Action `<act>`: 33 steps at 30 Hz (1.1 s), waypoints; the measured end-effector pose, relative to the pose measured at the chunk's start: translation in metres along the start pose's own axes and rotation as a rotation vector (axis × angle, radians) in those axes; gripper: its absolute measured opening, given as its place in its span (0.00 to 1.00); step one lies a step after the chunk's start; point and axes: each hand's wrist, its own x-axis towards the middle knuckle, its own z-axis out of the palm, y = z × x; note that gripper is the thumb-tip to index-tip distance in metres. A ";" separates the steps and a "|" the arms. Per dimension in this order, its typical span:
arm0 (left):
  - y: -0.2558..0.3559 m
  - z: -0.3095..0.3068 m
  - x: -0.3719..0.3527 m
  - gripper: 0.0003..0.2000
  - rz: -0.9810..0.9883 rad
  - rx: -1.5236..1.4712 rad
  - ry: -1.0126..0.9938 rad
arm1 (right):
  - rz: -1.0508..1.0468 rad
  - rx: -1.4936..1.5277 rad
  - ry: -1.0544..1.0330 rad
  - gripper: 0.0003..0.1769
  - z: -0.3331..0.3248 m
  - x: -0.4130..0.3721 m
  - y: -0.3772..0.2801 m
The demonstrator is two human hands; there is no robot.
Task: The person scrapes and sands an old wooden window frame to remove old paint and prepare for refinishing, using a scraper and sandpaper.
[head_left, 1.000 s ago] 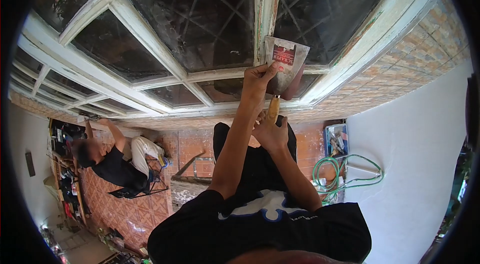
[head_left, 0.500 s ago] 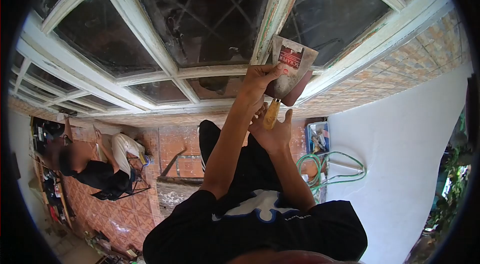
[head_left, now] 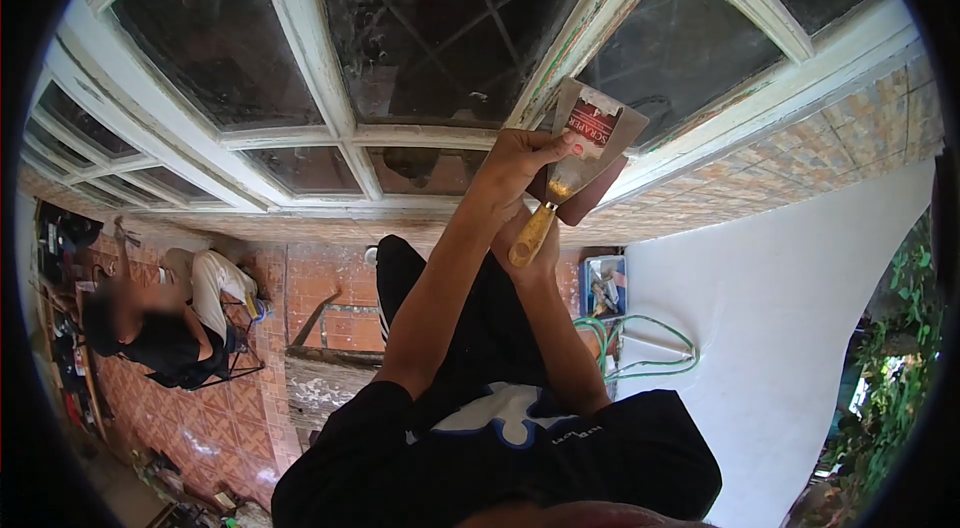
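My left hand (head_left: 520,163) pinches a scraper (head_left: 607,126) by its wide metal blade, thumb on the red label. The scraper's worn yellow wooden handle (head_left: 533,236) points down toward me. Behind the blade shows a flat dark-red piece (head_left: 598,193), perhaps sandpaper; what holds it is hidden. My right hand (head_left: 537,263) is just behind the handle, its fingers mostly covered by the handle and my left hand. In front of both hands stands a white-framed window (head_left: 430,136) with peeling paint on its bars.
Below the window runs a stone-tiled ledge (head_left: 740,153). A blue bin (head_left: 604,286) with tools and a green hose (head_left: 650,371) lie by a white surface (head_left: 740,278). A weathered wooden plank (head_left: 325,383) is near my legs. Another person (head_left: 165,338) sits at left.
My right hand, spread beside the handle before, has moved up behind it, and its fingers are now hidden. The scraper has tilted, its handle swinging left. My view has shifted slightly.
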 end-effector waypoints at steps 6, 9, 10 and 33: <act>-0.011 -0.008 0.009 0.14 0.067 0.128 0.029 | 0.283 0.979 0.125 0.42 0.026 -0.042 0.044; -0.004 -0.014 0.004 0.14 0.007 0.164 0.033 | 0.342 1.122 0.124 0.44 0.032 -0.052 0.046; -0.003 -0.016 0.004 0.14 -0.015 0.152 0.028 | 0.346 1.152 0.120 0.45 0.033 -0.053 0.046; 0.006 -0.028 0.010 0.15 -0.142 -0.051 -0.169 | 0.256 -1.314 0.007 0.29 0.077 -0.017 -0.005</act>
